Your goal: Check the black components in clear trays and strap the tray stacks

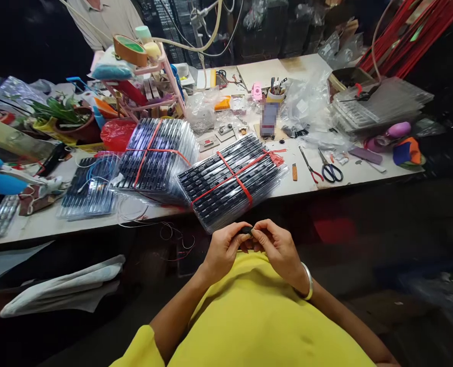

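Between my two hands, just in front of the yellow shirt, is a small black piece [246,230], too small and covered to name. My left hand [226,245] pinches it between thumb and fingers. From the other side my right hand [275,243], with a pale bangle at the wrist, closes its fingertips on the same piece. Just beyond the hands, a bundle of black strips in clear trays [226,178], tied with red ribbon, juts over the table edge. A second tied bundle [153,153] lies to its left.
On the white table [283,173] are scissors [330,171], pliers [311,165], an orange-brown piece [294,172] and a propped phone [269,120]. Clear trays [379,104] are stacked at the right. A pink rack [168,86] and a potted plant [69,117] stand left. Another person's shirt [104,23] shows behind.
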Demonstrator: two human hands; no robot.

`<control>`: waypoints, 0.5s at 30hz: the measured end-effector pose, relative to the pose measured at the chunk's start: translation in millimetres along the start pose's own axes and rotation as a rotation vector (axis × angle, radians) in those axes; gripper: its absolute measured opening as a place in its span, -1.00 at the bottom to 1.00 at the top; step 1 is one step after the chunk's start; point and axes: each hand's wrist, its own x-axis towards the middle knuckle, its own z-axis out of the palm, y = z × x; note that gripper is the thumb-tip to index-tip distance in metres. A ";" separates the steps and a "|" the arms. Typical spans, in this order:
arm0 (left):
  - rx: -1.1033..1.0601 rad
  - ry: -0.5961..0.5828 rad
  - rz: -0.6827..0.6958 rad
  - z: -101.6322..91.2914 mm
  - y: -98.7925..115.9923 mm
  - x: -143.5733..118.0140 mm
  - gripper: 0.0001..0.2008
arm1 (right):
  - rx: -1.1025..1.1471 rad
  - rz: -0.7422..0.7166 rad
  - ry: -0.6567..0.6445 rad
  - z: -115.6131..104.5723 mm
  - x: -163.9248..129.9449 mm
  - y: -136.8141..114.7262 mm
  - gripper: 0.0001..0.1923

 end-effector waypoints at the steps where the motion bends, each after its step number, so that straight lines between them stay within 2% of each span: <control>1: -0.002 -0.006 0.006 -1.2 0.1 0.8 -0.81 | 0.019 0.012 -0.006 -0.2 0.8 -0.3 -0.81; 6: 0.020 0.012 0.036 -3.4 -3.7 2.4 -0.81 | 0.068 0.045 -0.027 -0.1 4.8 -1.4 -0.81; 10: 0.060 0.043 0.025 -2.2 -7.3 4.4 -0.82 | -0.023 0.000 0.003 2.4 6.5 1.8 -0.82; 15: -0.022 -0.012 -0.008 -7.8 -7.8 11.3 -0.79 | -0.049 -0.024 0.006 -1.1 9.9 6.0 -0.83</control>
